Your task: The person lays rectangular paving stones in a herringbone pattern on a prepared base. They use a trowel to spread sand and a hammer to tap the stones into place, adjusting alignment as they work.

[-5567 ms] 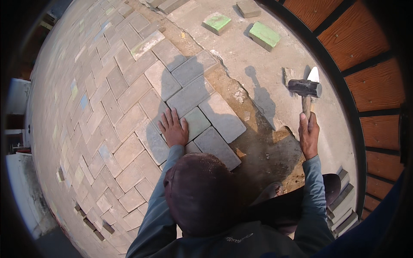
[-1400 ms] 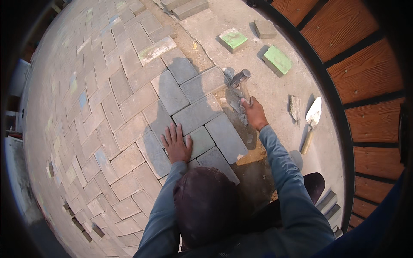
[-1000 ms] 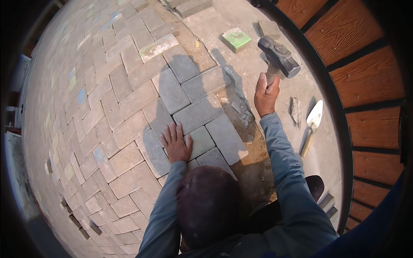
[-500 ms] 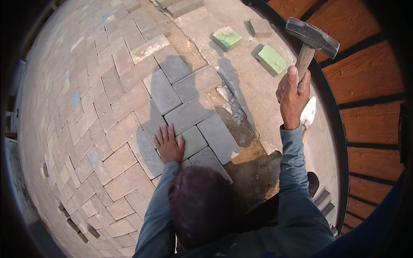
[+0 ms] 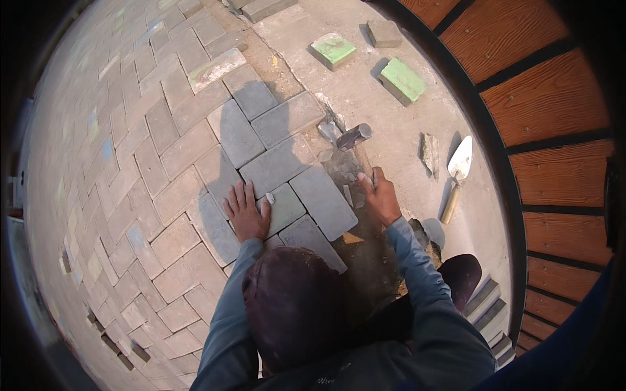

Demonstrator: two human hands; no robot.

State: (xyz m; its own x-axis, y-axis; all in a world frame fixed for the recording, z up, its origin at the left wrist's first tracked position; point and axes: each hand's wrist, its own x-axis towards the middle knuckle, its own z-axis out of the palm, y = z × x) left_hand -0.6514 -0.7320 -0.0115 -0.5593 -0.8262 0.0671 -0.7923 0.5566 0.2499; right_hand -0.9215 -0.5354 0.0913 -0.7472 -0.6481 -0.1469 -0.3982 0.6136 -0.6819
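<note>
My right hand [image 5: 381, 201] is closed round the wooden handle of a hammer [image 5: 355, 137]. Its dark, heavy head is down against the broken edge of the concrete strip [image 5: 401, 156], among grey rubble [image 5: 339, 166] beside the paving. My left hand [image 5: 246, 212] lies flat with fingers spread on the grey paving bricks [image 5: 274, 171]. By its thumb, a small pale chip [image 5: 270, 197] rests on a greenish paving brick [image 5: 287, 207]. A trowel [image 5: 460, 159] with a pale blade and wooden handle lies on the concrete to the right.
Two green-topped bricks [image 5: 403, 79] and a grey brick [image 5: 383, 34] sit on the concrete at the far right. A broken slab piece [image 5: 430, 155] lies near the trowel. Brown wooden panels in a dark frame [image 5: 557, 173] border the right side. Stacked bricks [image 5: 486, 303] stand lower right.
My right hand has swung the hammer down and left onto the concrete edge, which has broken into pieces. A chip has appeared by my left thumb. My left hand stays on the bricks.
</note>
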